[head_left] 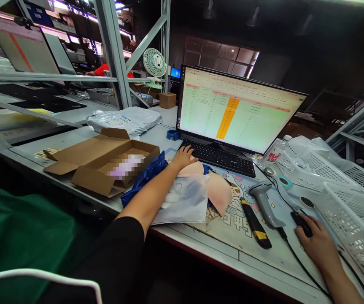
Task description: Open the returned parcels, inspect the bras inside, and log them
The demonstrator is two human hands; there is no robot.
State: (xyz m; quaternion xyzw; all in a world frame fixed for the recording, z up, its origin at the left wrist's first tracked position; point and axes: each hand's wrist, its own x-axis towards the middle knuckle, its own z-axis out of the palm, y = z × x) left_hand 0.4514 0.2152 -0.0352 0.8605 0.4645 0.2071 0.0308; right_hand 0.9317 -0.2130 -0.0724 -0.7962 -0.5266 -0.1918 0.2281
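Note:
My left hand (184, 158) rests on the left end of a black keyboard (224, 158), fingers spread. Under that forearm lie a translucent white plastic bag (186, 198), beige cup-shaped pieces (219, 193) and a crumpled blue bag (145, 175). At the right, my right hand (317, 236) is wrapped over a black computer mouse (302, 223). Between the hands, a grey barcode scanner (265, 203) and a black and yellow utility knife (255, 223) lie on a printed desk mat (226, 230). A monitor (229, 114) behind the keyboard shows a spreadsheet with an orange column.
An open cardboard box (88, 179) stands left of my forearm, with a grey-white plastic parcel (128, 120) behind it. White perforated baskets (343, 211) and a plastic bottle (283, 144) line the right side. Metal shelf posts (114, 50) and a small fan (154, 63) rise behind. A person in red is farther back.

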